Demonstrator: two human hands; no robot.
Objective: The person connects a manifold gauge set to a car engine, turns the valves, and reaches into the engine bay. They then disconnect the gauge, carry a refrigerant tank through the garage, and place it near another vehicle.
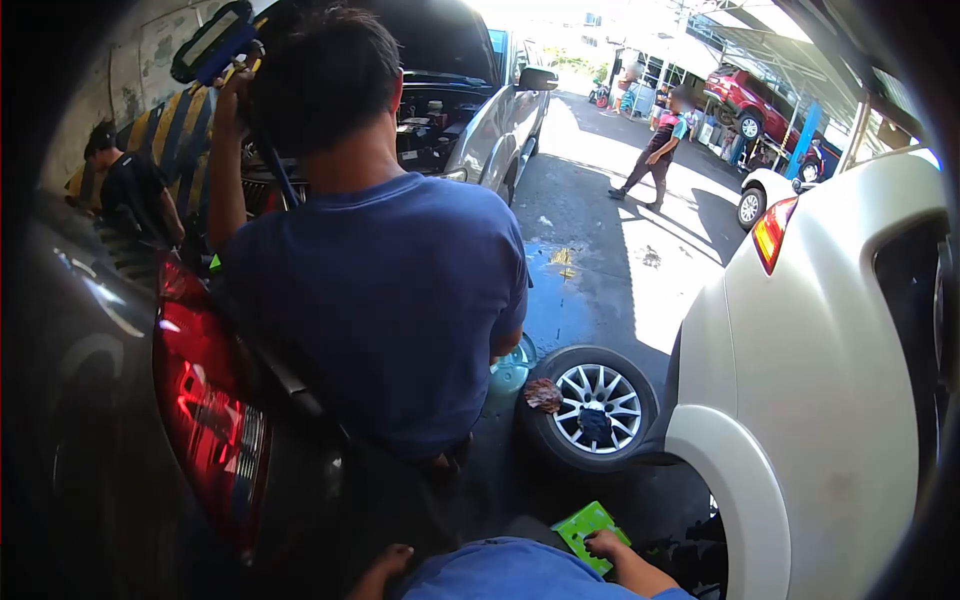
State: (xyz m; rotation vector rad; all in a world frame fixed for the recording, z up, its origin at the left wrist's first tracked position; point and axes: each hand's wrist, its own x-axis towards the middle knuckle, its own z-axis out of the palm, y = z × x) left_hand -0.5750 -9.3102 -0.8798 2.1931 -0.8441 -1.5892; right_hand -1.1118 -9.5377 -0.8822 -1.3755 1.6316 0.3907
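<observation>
At the bottom of the view, my left hand (397, 557) hangs low in shadow beside my blue shirt, its fingers loosely curled and nothing visible in them. To the right, my right hand (603, 543) is closed at the edge of a bright green, flat plastic piece (580, 522) with small dark holes, perhaps a stool top. Just beyond it a wheel (638, 397) with a silver rim lies flat on the floor. A dark cloth (595, 426) rests on its hub and a reddish-brown rag (543, 395) on its tyre.
Directly ahead a person in a blue shirt (380, 310) blocks the way, back turned. A dark car's red tail light (210, 400) is close on the left, a white car (820, 350) on the right. A wet patch (555, 300) and a walking person (660, 150) are beyond.
</observation>
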